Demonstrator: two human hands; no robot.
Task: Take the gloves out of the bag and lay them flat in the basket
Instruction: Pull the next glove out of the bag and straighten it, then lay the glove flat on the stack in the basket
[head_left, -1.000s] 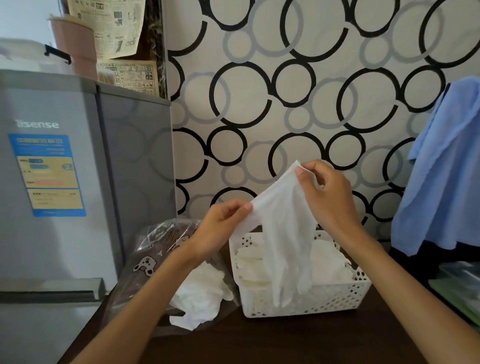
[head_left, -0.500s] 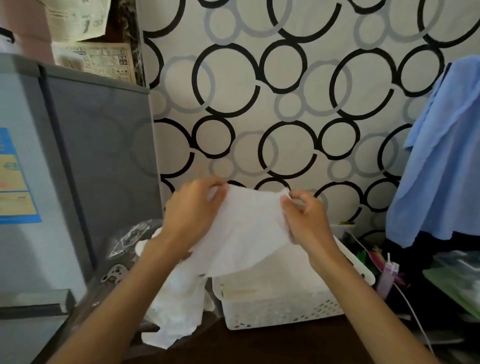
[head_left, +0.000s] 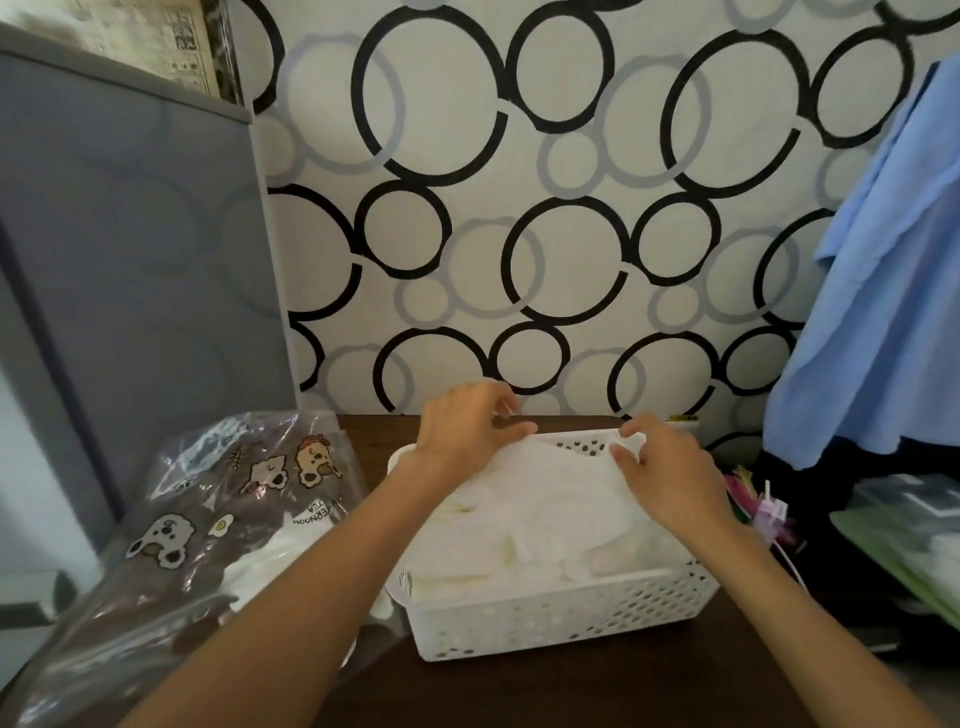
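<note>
A white perforated basket (head_left: 550, 618) stands on the dark table, filled with white gloves. The top glove (head_left: 550, 488) lies spread over the pile. My left hand (head_left: 462, 434) pinches its far left edge over the basket's back rim. My right hand (head_left: 662, 467) pinches its far right edge near the back right corner. Left of the basket lies a clear plastic bag (head_left: 208, 499) printed with cartoon bears, and more white gloves (head_left: 260, 566) spill from its mouth under my left forearm.
A grey fridge (head_left: 130, 291) stands at the left, close to the bag. Blue cloth (head_left: 878, 312) hangs at the right above dark clutter, pink items (head_left: 753, 499) and a green tray (head_left: 904, 561). The patterned wall is just behind the basket.
Both hands came down from chest height with the glove held up, and now hold it spread over the pile in the basket. The view has tilted downward.
</note>
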